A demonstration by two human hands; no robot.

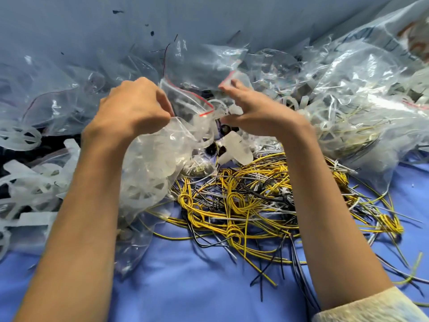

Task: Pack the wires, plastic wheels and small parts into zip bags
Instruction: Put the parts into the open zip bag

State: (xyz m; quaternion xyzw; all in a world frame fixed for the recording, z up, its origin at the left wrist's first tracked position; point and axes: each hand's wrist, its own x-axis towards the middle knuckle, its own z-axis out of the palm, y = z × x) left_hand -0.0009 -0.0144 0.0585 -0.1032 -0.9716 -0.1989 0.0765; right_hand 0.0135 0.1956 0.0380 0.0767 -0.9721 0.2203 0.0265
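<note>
Left hand pinches the zip bag lip; right hand curls beside its mouth — grip unclear. Spread it wide — then load.

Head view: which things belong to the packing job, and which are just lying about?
Job: zip bag in the left hand, right hand beside it, yellow and black wires, plastic wheels.
Lying about: blue sheet, wall behind.

Both bare arms reach forward. The left hand curls its fingers and pinches a zip bag. The right hand spreads its bent fingers.
</note>
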